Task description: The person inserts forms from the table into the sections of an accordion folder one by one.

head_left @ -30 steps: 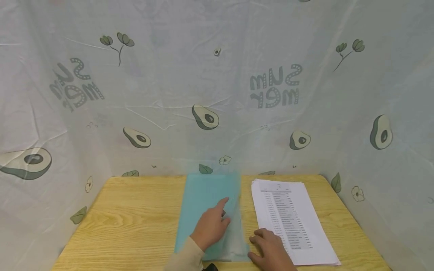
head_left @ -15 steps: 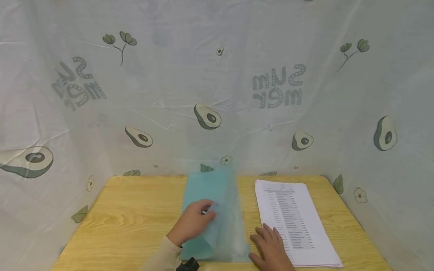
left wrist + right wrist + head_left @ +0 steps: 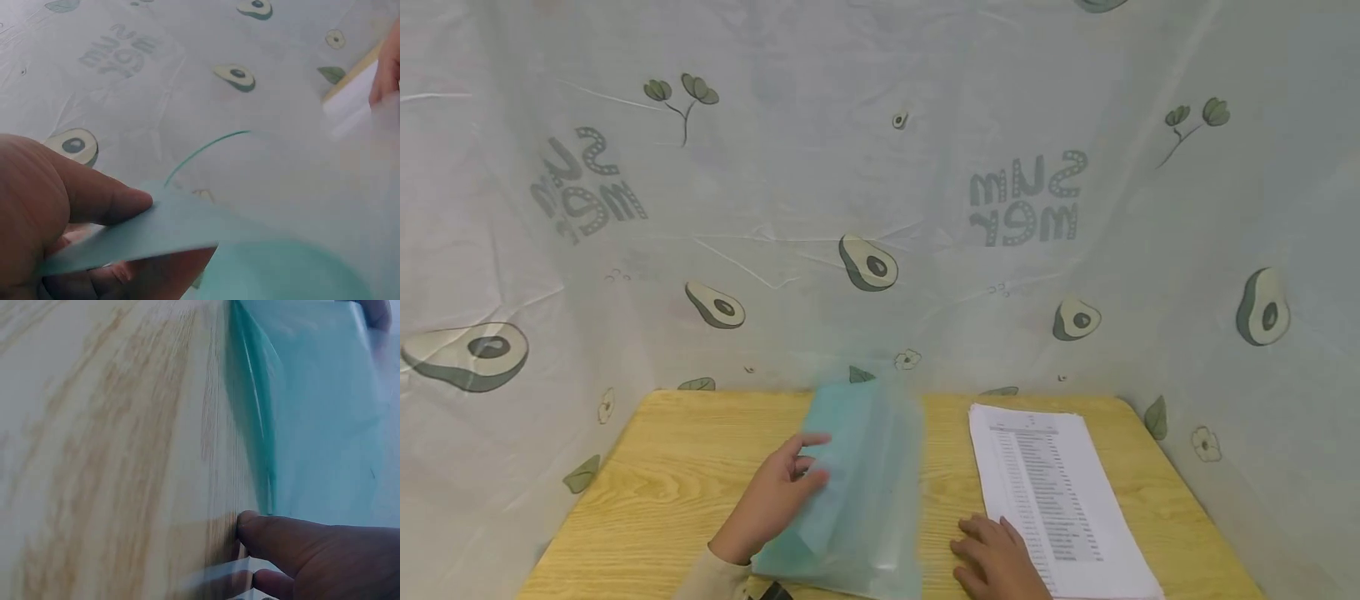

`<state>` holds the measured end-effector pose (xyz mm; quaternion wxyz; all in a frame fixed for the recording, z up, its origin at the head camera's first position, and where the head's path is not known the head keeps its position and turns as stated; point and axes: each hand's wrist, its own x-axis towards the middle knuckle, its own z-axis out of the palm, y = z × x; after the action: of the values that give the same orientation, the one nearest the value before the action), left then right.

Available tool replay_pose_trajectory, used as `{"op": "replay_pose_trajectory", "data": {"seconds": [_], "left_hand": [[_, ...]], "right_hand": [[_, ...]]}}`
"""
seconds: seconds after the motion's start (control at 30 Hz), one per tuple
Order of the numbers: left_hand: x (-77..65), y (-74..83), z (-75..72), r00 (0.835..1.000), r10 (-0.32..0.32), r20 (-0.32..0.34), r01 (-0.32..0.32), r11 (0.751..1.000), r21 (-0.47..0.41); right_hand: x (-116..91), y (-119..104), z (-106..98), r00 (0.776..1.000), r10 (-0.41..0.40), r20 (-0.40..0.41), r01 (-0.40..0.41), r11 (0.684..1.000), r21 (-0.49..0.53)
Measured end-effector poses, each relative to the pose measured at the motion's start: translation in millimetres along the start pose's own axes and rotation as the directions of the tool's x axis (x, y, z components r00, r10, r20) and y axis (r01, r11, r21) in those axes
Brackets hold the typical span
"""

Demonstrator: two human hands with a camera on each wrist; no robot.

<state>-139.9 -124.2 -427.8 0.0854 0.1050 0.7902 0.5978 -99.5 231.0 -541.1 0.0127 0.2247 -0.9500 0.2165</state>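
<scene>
A translucent teal plastic folder (image 3: 880,500) stands partly lifted off the table, its clear layers spread toward the right. My left hand (image 3: 775,500) pinches its left side; in the left wrist view the thumb (image 3: 125,203) lies over the pale plastic sheet (image 3: 169,228) with the fingers beneath. My right hand (image 3: 1000,558) rests at the lower left edge of a stack of printed white papers (image 3: 1120,533), fingers relaxed. The right wrist view has its thumb (image 3: 281,540) low over the wood, close to the folder's curved teal edge (image 3: 265,412).
The wood-grain table (image 3: 677,467) extends left of the folder and right of the papers. Behind and at both sides hangs a pale curtain (image 3: 790,183) printed with avocados, leaves and reversed lettering. A dark band (image 3: 775,592) shows at the left wrist.
My left hand has moved left from the folder's middle, pulling its side up and leftward, so the clear layers fan apart. The right hand stays beside the papers; the head view shifts slightly.
</scene>
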Motion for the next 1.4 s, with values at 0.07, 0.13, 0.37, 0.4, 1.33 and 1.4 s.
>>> {"op": "replay_pose_trajectory", "data": {"seconds": [0.07, 0.13, 0.37, 0.4, 1.33, 1.4], "left_hand": [[-1.5, -3.4, 1.0, 1.0, 0.005, 0.001, -0.005, 1.0, 0.012], [-1.8, -5.9, 4.9, 1.0, 0.015, 0.009, -0.015, 1.0, 0.004], [0.5, -3.9, 23.9, 0.997, -0.008, 0.076, 0.003, 0.998, 0.063], [0.9, -3.0, 26.1, 0.996, -0.014, 0.083, 0.007, 0.997, 0.083], [50.1, -0.7, 86.1, 0.95, 0.256, -0.179, -0.119, 0.827, 0.549], [51.6, 0.3, 88.9, 0.94, 0.279, -0.196, -0.128, 0.822, 0.556]], "right_hand": [[-0.6, -0.7, 0.3, 1.0, 0.005, -0.016, -0.005, 1.0, -0.007], [-0.3, -3.0, -0.2, 0.999, 0.015, -0.028, -0.015, 1.0, -0.017], [5.0, -13.3, -0.1, 0.997, 0.07, 0.009, -0.07, 0.998, -0.006], [5.3, -14.3, 1.1, 0.998, 0.068, 0.011, -0.067, 0.998, -0.015], [16.8, -26.8, 9.1, 0.98, 0.182, 0.087, -0.191, 0.974, 0.12], [17.0, -26.8, 7.8, 0.977, 0.192, 0.097, -0.203, 0.971, 0.128]]}}
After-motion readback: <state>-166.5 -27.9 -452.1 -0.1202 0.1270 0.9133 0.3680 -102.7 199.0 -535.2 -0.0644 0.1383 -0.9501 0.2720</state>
